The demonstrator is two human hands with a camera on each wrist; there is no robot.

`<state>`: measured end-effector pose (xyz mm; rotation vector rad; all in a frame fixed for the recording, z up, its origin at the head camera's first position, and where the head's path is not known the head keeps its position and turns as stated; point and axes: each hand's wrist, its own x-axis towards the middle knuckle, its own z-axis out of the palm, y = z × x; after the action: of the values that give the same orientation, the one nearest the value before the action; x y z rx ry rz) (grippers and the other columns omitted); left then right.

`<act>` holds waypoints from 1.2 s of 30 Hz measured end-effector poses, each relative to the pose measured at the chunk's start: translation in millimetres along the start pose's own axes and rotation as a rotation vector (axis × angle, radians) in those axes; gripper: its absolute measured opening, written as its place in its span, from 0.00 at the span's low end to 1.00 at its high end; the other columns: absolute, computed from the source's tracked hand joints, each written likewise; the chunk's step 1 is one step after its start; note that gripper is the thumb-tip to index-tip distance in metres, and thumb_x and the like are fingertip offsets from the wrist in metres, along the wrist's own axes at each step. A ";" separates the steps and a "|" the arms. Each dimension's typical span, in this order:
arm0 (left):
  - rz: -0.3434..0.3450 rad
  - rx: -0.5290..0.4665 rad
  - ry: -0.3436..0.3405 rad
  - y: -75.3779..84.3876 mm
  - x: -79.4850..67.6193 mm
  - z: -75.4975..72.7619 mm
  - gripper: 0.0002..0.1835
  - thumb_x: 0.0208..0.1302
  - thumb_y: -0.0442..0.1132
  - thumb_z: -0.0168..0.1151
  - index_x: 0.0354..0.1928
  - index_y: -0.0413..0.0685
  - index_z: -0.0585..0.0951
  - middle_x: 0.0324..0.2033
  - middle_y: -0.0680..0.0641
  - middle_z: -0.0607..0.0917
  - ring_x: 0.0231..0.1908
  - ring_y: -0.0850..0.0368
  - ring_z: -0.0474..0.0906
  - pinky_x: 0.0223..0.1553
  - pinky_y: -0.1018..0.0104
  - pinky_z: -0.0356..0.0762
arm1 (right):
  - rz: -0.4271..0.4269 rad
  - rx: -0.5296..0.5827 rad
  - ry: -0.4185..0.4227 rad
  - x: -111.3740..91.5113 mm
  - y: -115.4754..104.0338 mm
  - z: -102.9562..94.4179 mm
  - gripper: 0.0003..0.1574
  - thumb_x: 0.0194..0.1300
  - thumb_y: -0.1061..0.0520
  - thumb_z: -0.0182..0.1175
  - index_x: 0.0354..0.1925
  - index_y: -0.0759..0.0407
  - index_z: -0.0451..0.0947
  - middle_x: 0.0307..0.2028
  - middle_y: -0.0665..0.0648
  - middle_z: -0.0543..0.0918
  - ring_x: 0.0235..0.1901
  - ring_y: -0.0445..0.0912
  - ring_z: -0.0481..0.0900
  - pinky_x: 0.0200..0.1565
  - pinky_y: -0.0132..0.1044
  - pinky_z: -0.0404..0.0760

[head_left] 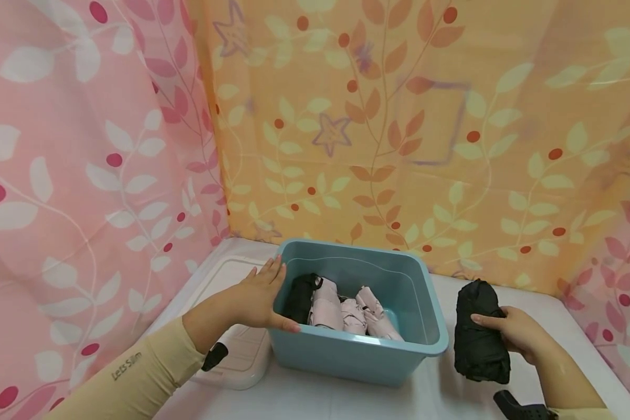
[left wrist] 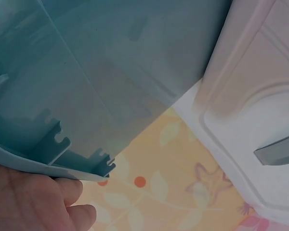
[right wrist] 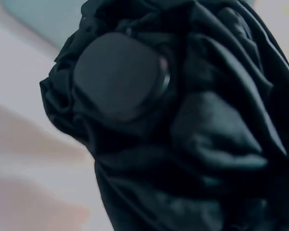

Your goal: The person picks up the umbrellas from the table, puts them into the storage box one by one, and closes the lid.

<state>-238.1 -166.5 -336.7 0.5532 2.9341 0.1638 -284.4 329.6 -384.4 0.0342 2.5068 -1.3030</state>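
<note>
My right hand (head_left: 522,332) grips a folded black umbrella (head_left: 480,332) upright, to the right of the blue-green plastic bin (head_left: 346,356). In the right wrist view the umbrella's round black handle end (right wrist: 120,74) faces the camera amid bunched fabric. My left hand (head_left: 257,294) rests at the bin's near left corner, fingers extended along the left rim and thumb on the front rim. Inside the bin, along its left and middle, lie another folded black umbrella (head_left: 298,297) and pale pink folded ones (head_left: 326,306).
A whitish storage lid (head_left: 236,350) lies left of the bin, partly behind my left arm; its grey latch (left wrist: 279,150) shows in the left wrist view. White cloth covers the table (head_left: 315,399). Patterned curtains (head_left: 388,116) stand close behind and on both sides.
</note>
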 end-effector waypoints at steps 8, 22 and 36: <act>0.001 0.008 -0.014 0.6 1.3 -0.5 0.70 0.34 0.84 0.45 0.70 0.39 0.41 0.70 0.41 0.36 0.69 0.47 0.28 0.65 0.44 0.37 | -0.144 -0.044 0.041 -7.5 -46.2 -26.8 0.48 0.66 0.45 0.53 0.59 0.83 0.46 0.44 0.68 0.76 0.40 0.51 0.80 0.42 0.49 0.79; 0.012 0.009 -0.010 0.1 0.5 -1.5 0.70 0.34 0.84 0.46 0.70 0.39 0.42 0.70 0.40 0.36 0.69 0.46 0.29 0.65 0.44 0.37 | -0.304 -0.112 0.056 -10.5 -151.1 -9.0 0.48 0.64 0.44 0.55 0.62 0.77 0.48 0.54 0.75 0.66 0.44 0.53 0.77 0.46 0.51 0.76; 0.014 0.000 -0.001 -0.9 1.3 -0.6 0.70 0.34 0.83 0.48 0.70 0.38 0.43 0.70 0.40 0.37 0.69 0.45 0.30 0.65 0.43 0.38 | -0.228 -0.066 -0.100 25.3 -191.0 64.1 0.41 0.59 0.47 0.61 0.57 0.72 0.56 0.47 0.66 0.72 0.39 0.50 0.78 0.39 0.42 0.79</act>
<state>-239.7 -166.9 -336.4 0.5734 2.9299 0.1651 -322.8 163.4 -274.2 -0.3325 2.5233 -1.2690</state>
